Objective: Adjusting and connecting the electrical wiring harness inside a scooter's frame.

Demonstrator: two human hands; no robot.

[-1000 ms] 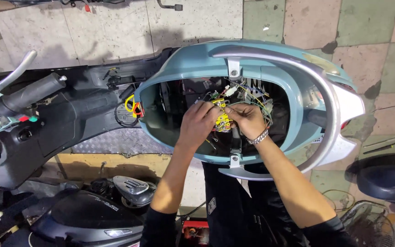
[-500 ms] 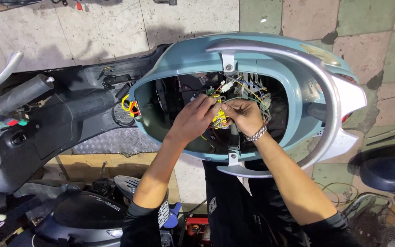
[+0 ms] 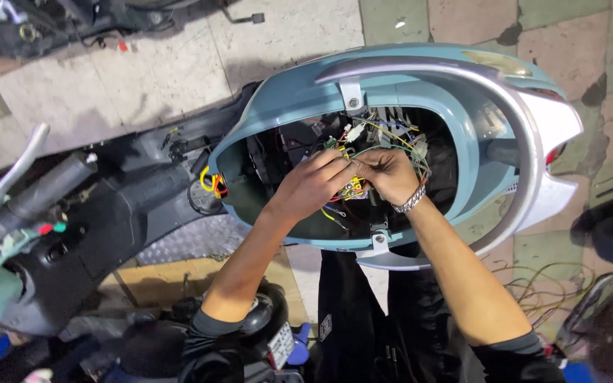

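Scooter body, light blue, seat off, open bay. Wire bundle, yellow and mixed colours, at bay centre. Left hand: fingers pinched shut on the wire bundle. Right hand, metal wristwatch: fingers closed on the same bundle, touching the left hand. Handlebar grip, black, far left.

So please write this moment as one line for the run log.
left hand: pinching wire bundle | right hand: pinching same bundle | place: open scooter body | wristwatch on right wrist
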